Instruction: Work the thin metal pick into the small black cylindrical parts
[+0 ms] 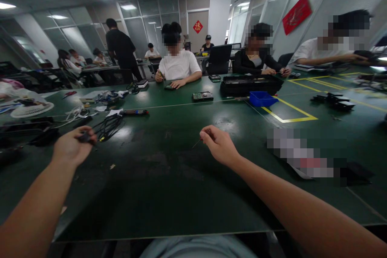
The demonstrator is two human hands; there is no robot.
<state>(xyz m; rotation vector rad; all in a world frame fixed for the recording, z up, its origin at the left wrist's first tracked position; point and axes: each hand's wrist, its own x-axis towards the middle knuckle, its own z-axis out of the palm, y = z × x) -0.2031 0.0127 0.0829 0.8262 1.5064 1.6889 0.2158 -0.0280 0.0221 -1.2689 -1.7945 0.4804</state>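
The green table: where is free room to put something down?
Free: the table between left hand and right hand, except scraps toward the left; also between right hand and blue tray. Crowded: beyond the left hand, with cables and papers.

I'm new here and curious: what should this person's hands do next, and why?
Perhaps the left hand should bring its blurred dark object toward the right hand: the right holds a thin tool, but the hands are well apart.
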